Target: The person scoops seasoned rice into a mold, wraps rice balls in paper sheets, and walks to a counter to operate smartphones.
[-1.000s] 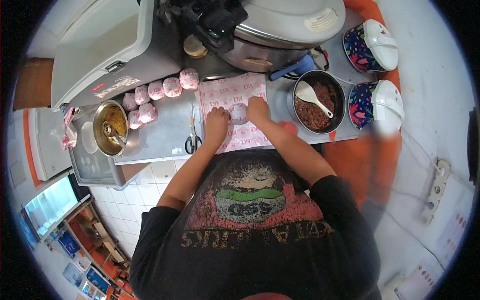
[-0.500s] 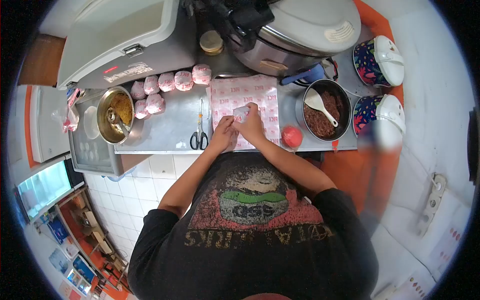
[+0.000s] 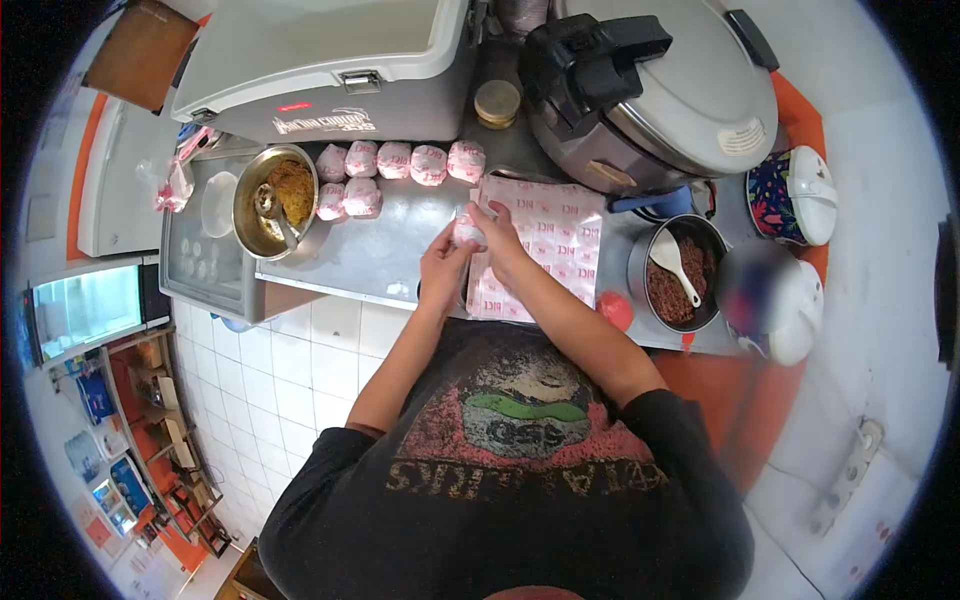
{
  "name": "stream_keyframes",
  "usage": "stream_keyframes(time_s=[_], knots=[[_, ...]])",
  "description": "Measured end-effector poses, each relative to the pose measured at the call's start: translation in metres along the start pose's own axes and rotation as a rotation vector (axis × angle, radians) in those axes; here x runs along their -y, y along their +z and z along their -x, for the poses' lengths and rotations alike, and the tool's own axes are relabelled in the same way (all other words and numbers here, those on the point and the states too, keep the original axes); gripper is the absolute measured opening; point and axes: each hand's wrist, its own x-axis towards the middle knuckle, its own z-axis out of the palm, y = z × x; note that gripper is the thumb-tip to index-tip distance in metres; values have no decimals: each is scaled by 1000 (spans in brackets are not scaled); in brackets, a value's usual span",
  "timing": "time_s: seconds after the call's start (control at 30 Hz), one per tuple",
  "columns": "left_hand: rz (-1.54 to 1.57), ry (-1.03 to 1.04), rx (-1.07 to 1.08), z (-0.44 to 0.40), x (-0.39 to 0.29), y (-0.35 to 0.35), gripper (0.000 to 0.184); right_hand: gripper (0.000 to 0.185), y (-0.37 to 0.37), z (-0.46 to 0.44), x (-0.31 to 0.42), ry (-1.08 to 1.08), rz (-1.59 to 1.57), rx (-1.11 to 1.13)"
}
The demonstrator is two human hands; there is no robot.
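Observation:
A paper-wrapped ball (image 3: 467, 229) is held between both hands, above the left edge of the printed paper sheets (image 3: 545, 245). My left hand (image 3: 444, 262) grips it from the left and below. My right hand (image 3: 497, 238) has its fingers round the top and right side. Left of the hands, several wrapped balls (image 3: 429, 165) in the same pink-printed paper stand in two rows on the metal counter (image 3: 385, 235). The scissors are mostly hidden behind my left arm.
A steel bowl (image 3: 300, 190) of yellow-brown food with a spoon lies left. At right are a pot (image 3: 650, 290) of brown rice with a white paddle (image 3: 677, 268) and a red round object (image 3: 614, 311). Behind stand a cooler box (image 3: 330, 110) and a large cooker (image 3: 640, 150).
The ball, flat on the paper a second ago, is now lifted in both hands with its paper closed around it. Both hands have moved left over the sheets, and the view has shifted.

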Motion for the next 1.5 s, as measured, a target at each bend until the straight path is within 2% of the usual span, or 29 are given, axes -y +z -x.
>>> stream_keyframes(time_s=[0.07, 0.1, 0.13, 0.2, 0.27, 0.37, 0.43, 0.5, 0.53, 0.6, 0.63, 0.7, 0.77, 0.83, 0.87, 0.9, 0.93, 0.97, 1.03, 1.13, 1.23, 1.27, 1.3, 1.33, 1.37, 1.4, 1.43, 1.47, 1.5], knots=[[120, 6, -26, -15, 2, -19, 44, 86, 4, -9, -8, 27, -133, 134], [230, 4, -162, -23, -2, -28, 38, 76, 2, -25, -29, -117, -8, 156], [337, 1, -298, -32, -6, -40, 32, 76, -4, -22, -24, -120, -11, 154], [210, 63, -364, -72, 13, -91, 23, 69, -33, 3, 0, -168, 213, 142], [191, 90, -521, -95, 6, -112, 22, 55, -69, 25, 20, -221, 134, 17], [214, 66, -583, -115, 4, -114, 25, 36, -147, 50, 33, -327, 157, -177], [208, 92, -628, -124, 15, -119, 30, 24, -195, 80, 48, -385, 295, -425], [170, 118, -670, -135, 38, -142, 41, 18, -245, 95, 53, -430, 220, -672], [140, 109, -656, -143, 50, -155, 47, 17, -274, 100, 53, -581, 416, -835], [46, 165, -780, -131, 38, -129, 51, 17, -327, 114, 53, -595, 764, -981], [44, 136, -748, -120, 29, -99, 51, 17, -348, 118, 52, -525, 922, -971], [-923, 492, -1177, -92, 10, -36, 47, 19, -378, 115, 45, -397, 1111, -937], [-1010, 701, -505, -52, 18, 22, 40, 19, -379, 113, 46, -283, 1244, -893], [-837, 519, 299, -23, 49, 83, 33, 19, -380, 104, 47, -176, 1372, -834], [-838, 546, 738, -13, 64, 109, 42, 19, -383, 99, 45, -175, 1429, -854], [-986, 660, 1023, 11, 50, 150, 53, 19, -385, 93, 45, -176, 1485, -873], [-1128, 628, 1154, 29, 57, 175, 63, 19, -387, 89, 45, -174, 1482, -880], [-1146, 831, 1136, 36, 90, 180, 69, 18, -388, 84, 46, -205, 1556, -826], [-1247, 878, 1146, 45, 106, 195, 70, 18, -389, 79, 53, -225, 1695, -692], [-1342, 925, 1121, 42, 125, 209, 72, 18, -386, 67, 55, -291, 1766, -667], [-1161, 485, 1193, 44, 107, 206, 81, 15, -390, 69, 63, -308, 1708, -530], [-1159, 475, 1191, 45, 99, 197, 81, 15, -394, 65, 68, -329, 1682, -466], [-989, 379, 1148, 46, 93, 188, 86, 18, -408, 56, 72, -306, 1630, -348], [-820, 282, 1097, 51, 87, 183, 92, 18, -413, 59, 83, -303, 1632, -336], [-819, 276, 1092, 57, 80, 180, 92, 21, -421, 62, 96, -302, 1537, -207], [-566, -32, 998, 64, 71, 178, 94, 24, -420, 70, 116, -299, 1439, -82], [-307, -321, 882, 69, 67, 176, 97, 27, -413, 81, 138, -116, 1523, -28], [-307, -323, 875, 74, 72, 171, 97, 27, -405, 93, 158, -117, 1523, -20], [-63, -442, 802, 78, 79, 164, 102, 27, -395, 103, 174, 58, 1701, 34]])
